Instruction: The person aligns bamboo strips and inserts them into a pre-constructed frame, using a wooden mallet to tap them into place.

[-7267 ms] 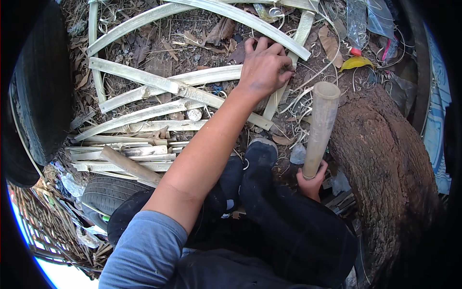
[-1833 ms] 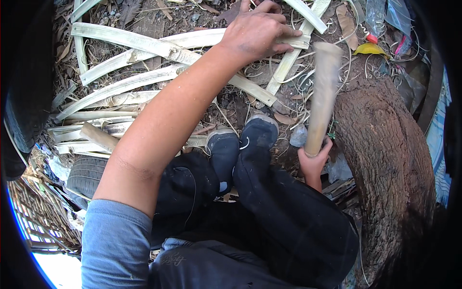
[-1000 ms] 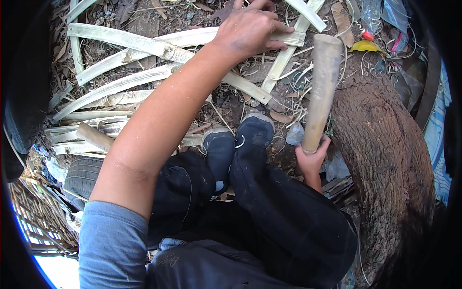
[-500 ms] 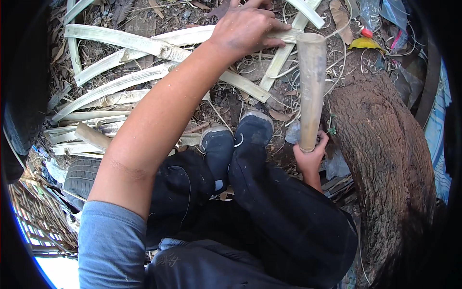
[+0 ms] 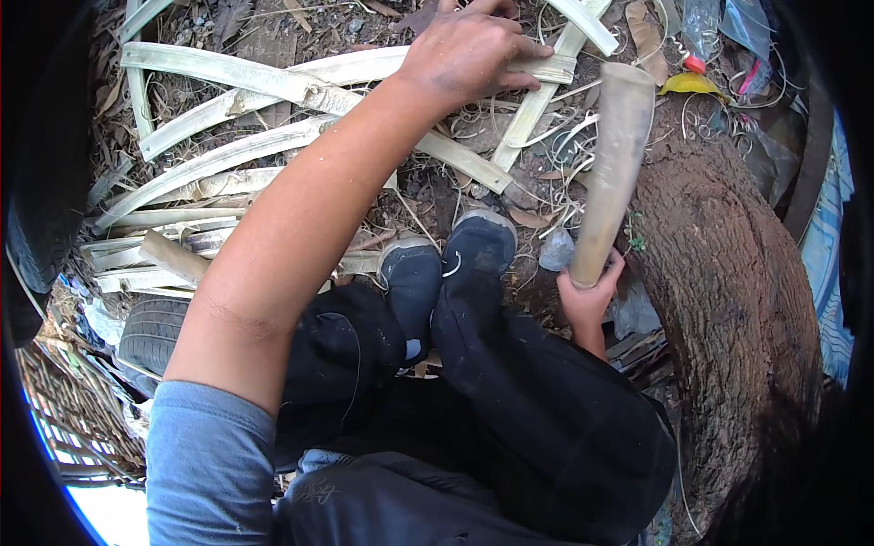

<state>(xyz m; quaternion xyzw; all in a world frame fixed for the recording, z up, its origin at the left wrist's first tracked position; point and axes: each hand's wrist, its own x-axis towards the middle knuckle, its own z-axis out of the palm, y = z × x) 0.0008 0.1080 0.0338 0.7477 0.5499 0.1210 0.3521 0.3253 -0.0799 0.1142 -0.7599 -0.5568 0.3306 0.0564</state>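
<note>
My left hand (image 5: 469, 55) reaches far forward and grips a pale split bamboo strip (image 5: 355, 66), whose end (image 5: 557, 69) sticks out between the fingers. Under that end another strip (image 5: 528, 123) crosses at a slant. My right hand (image 5: 590, 298) is wrapped around the narrow lower end of a smooth wooden club (image 5: 616, 164). The club tilts to the right, its thick end up and just right of the strip's end. More bamboo strips (image 5: 218, 164) lie crossed and piled on the left.
A thick bark-covered log (image 5: 737, 300) curves along the right side. My dark shoes (image 5: 482, 246) stand on soil with thin curled shavings and leaves. A tire (image 5: 155, 332) is at the left, plastic litter (image 5: 701, 27) at the far right.
The club's thick end has swung to the right, away from the strip's end. My left hand stays in place on the strip.
</note>
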